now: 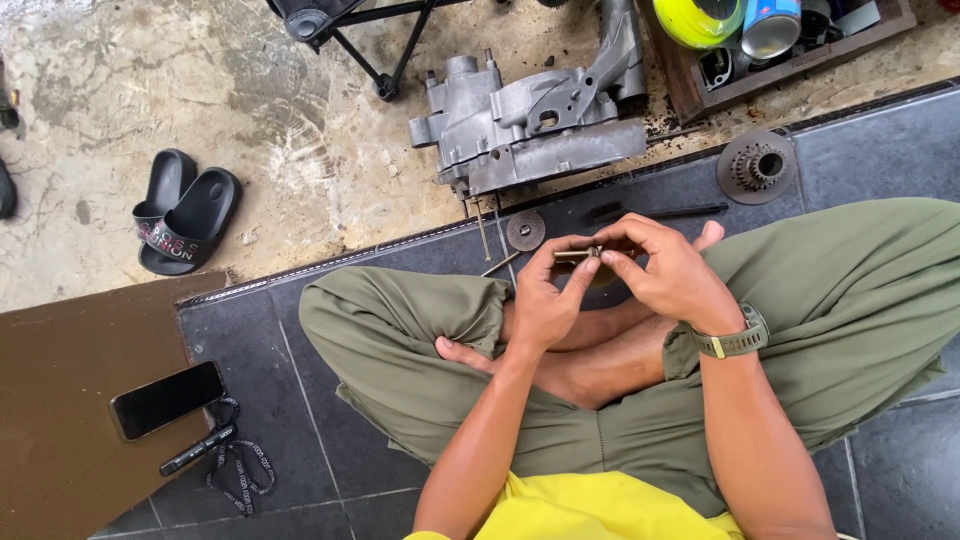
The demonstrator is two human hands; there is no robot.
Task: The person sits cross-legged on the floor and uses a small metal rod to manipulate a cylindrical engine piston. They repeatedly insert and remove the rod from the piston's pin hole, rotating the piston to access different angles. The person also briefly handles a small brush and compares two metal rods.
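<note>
I sit cross-legged on dark floor tiles in olive trousers. My left hand (543, 292) and my right hand (668, 268) meet above my shins and pinch a small metal bolt-like part (578, 255) between their fingertips. The left hand holds its left end; the right hand's fingers close over its right end. A watch with an olive strap (735, 340) sits on my right wrist. Just beyond my hands lies a grey metal engine casing (525, 125) on the concrete, with a round washer-like disc (525, 231) and thin rods (483, 228) in front of it.
A toothed gear wheel (757, 166) lies on the tiles at the right. A wooden tray (775, 60) of cans and parts stands top right. Black sandals (185, 212) lie at the left. A phone (165, 399) rests on a brown board, a black key strap (215, 455) beside it.
</note>
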